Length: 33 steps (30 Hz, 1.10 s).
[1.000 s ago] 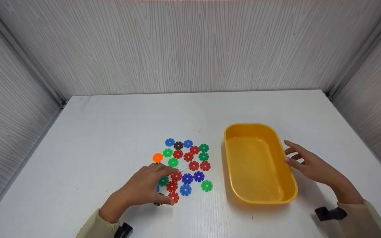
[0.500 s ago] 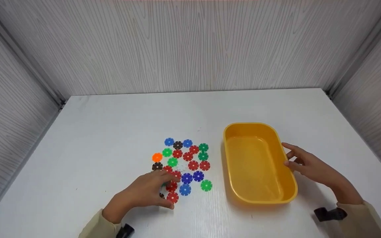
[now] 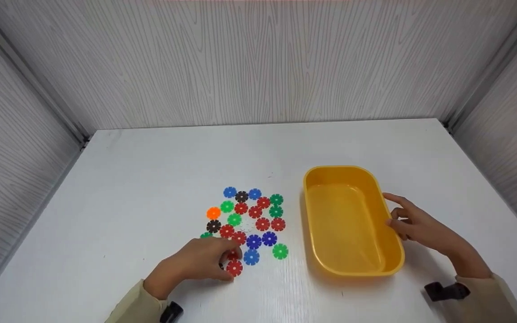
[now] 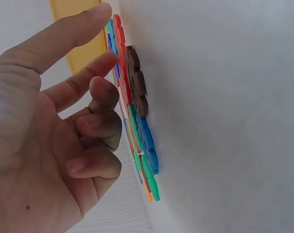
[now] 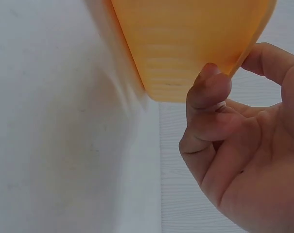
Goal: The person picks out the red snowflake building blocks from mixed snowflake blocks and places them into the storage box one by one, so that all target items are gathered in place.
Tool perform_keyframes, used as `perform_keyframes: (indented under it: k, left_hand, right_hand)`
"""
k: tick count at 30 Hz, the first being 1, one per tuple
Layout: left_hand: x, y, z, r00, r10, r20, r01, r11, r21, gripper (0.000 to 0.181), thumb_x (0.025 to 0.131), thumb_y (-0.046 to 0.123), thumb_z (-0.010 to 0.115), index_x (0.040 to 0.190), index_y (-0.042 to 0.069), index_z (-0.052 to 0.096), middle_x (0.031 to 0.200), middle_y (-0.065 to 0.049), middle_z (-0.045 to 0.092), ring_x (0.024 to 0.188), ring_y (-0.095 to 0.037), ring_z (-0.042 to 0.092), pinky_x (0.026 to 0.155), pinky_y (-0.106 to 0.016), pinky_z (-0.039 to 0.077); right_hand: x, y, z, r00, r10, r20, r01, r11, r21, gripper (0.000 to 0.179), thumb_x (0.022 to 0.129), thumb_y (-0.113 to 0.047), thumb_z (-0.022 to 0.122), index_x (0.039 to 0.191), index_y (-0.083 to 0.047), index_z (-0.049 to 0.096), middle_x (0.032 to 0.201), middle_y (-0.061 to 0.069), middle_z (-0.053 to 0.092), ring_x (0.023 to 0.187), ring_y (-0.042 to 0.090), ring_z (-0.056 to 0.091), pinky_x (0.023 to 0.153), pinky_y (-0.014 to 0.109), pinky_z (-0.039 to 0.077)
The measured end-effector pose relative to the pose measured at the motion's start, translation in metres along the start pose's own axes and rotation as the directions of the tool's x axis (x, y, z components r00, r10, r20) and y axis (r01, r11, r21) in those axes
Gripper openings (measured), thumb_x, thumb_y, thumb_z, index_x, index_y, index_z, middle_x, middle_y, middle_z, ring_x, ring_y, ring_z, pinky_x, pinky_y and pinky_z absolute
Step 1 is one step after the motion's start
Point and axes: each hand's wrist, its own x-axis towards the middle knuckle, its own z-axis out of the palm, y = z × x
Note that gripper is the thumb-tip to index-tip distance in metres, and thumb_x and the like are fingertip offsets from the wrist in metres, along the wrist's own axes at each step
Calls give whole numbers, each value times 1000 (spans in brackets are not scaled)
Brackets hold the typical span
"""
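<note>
Left fingers over discs, yellow tub, white tabletop, grained walls

Left hand over discs, contact unclear, right hand gripping tray by right side, tray right of discs, white table beneath.

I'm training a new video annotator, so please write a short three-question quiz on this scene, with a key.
1. Fill in the blank: in the head view, the thumb tip of the left hand is beside a ____ disc.
2. True or false: in the head view, the orange disc lies to the left of the yellow tray.
3. Which touches the tray's rim? A) left hand B) right hand C) neither

Key: 1 red; 2 true; 3 B
</note>
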Motion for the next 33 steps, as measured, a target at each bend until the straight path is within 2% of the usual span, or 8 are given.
perform_keyframes:
  k: [13, 21, 28, 33]
  left_hand:
    - [3, -1, -1, 1000, 17, 26, -16, 1000, -24, 26, 77, 25, 80, 99, 27, 68, 76, 8, 56, 73, -11, 51, 64, -26, 43]
    - [4, 0, 0, 999, 34, 29, -34, 999, -16, 25, 76, 22, 80, 97, 22, 66, 69, 8, 52, 66, -9, 48, 60, -23, 40]
    - [5, 4, -1, 998, 59, 12, -59, 998, -1, 26, 75, 21, 81, 95, 22, 66, 73, 7, 54, 68, -10, 49, 62, -23, 42]
    - [5, 5, 1, 996, 85, -18, -83, 994, 77, 26, 74, 24, 82, 94, 24, 66, 83, 9, 57, 80, -9, 49, 69, -26, 46]
  right_hand:
    - [2, 0, -2, 997, 72, 19, -72, 997, 15, 67, 101, -22, 49, 153, -7, 10, 89, 8, 46, 66, 15, 45, 59, 23, 37]
    - [2, 0, -2, 998, 46, 51, -49, 997, 57, 67, 102, -20, 47, 153, -5, 6, 86, 5, 46, 61, 13, 41, 56, 24, 35]
    - [1, 1, -2, 998, 27, 50, -30, 998, 55, 66, 102, -19, 46, 153, -5, 6, 86, 4, 46, 61, 14, 40, 55, 24, 34]
    - [2, 4, -2, 997, 61, 57, -64, 996, 62, 67, 102, -21, 46, 154, -8, 5, 87, 6, 46, 63, 14, 41, 56, 24, 34]
